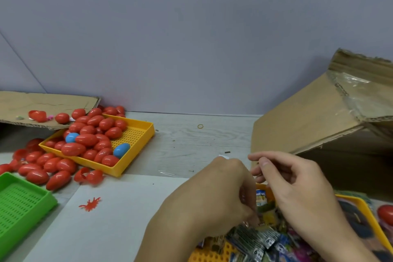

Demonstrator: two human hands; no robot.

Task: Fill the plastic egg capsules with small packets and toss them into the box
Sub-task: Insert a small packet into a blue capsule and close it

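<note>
Head view looks down on a bench (191,140) where both hands meet over a yellow tray (365,212) of small packets (253,240) at lower right. Left hand (217,195) is curled, fingers tucked toward a packet; whether it actually holds one cannot be told. Right hand (297,181) hangs loosely curled, thumb and forefinger close together, nothing visible between them. Behind them stands a tilted cardboard box (314,117). At left, another yellow tray (136,134) holds red eggs (85,139) and two blue ones (121,150); more red eggs lie around it, near a green tray (23,204) and a red toy bug (90,204)
</note>
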